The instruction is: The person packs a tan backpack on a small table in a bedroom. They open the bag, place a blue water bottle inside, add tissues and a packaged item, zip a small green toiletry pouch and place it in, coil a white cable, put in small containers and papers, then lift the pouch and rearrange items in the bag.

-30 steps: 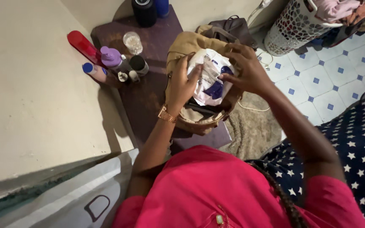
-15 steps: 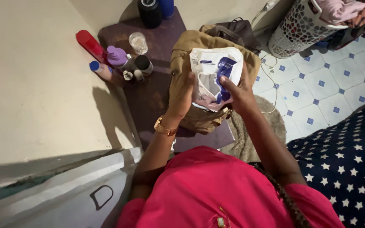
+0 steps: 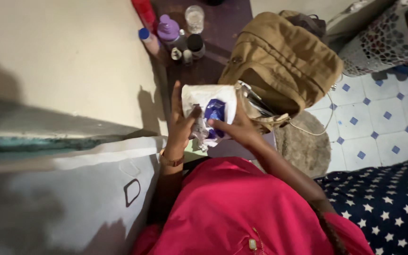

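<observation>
I hold a crumpled white plastic packet with a blue patch [image 3: 209, 107] in both hands, close to my chest. My left hand [image 3: 180, 123] grips its left side, fingers up along the edge. My right hand [image 3: 236, 128] holds its lower right part, thumb on the blue patch. Just to the right, a tan canvas backpack [image 3: 284, 61] sits on a dark wooden bench [image 3: 213, 56] with its top open towards me. A gold watch is on my left wrist.
Several bottles and jars [image 3: 171, 33] stand at the far end of the bench by the cream wall. A white perforated laundry basket [image 3: 388, 40] is at top right on the blue-dotted tile floor. A round rug [image 3: 305, 146], a white bag [image 3: 72, 198] and starred fabric [image 3: 388, 203] surround me.
Both hands lifted the white packet out of the backpack and drew it left and towards me. The view swung, so the backpack now lies to the right.
</observation>
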